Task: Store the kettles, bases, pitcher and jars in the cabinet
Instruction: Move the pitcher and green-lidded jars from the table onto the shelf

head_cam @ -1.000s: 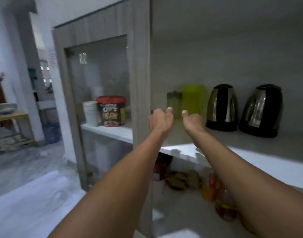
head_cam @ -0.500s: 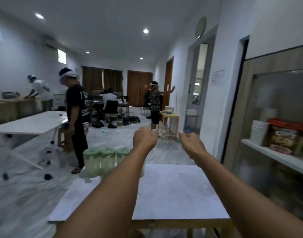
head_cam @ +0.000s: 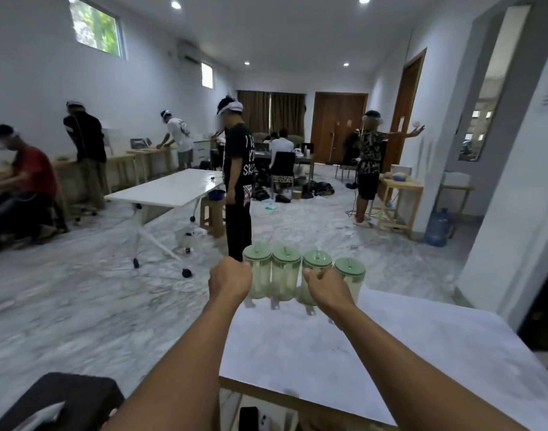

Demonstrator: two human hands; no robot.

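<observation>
As they stand upright, four jars (head_cam: pixel 286 276), side by side, table (head_cam: pixel 422 353)

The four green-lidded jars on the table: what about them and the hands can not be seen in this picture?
- Jars contents: blurred, head view.
- Third jar's lower body: hidden by right hand.
- Left hand fingers: curled away; grasp cannot be told.
- Table near corner: cut off by the frame edge.
</observation>
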